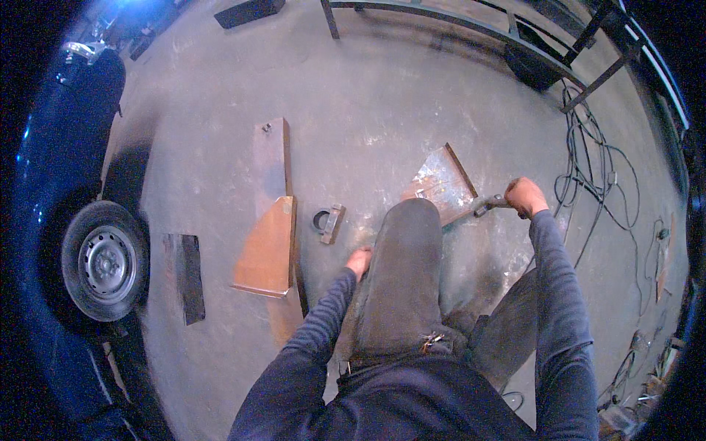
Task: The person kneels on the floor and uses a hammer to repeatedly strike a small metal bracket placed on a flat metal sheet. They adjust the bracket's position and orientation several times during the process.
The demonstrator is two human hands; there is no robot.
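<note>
My right hand (526,197) is closed around a short, dark hammer-like tool (488,205). The tool's head lies over the right corner of a bent metal plate (441,180), which has a raised edge and worn, shiny patches. Whether they touch, I cannot tell. My bent knee (412,228) hides the plate's near left part. Beside that leg, low on the left, is my left hand (359,261); the leg covers its fingers. Left of this hand lie a small metal block with a dark ring (329,223) and a rust-brown curved metal piece with raised edges (268,246).
A long metal bar (273,158) lies beyond the curved piece. Farther left are a dark flat block (184,275) and a vehicle wheel (105,261). Loose black cables (592,165) coil on the floor at right. A metal frame (441,18) stands at the back.
</note>
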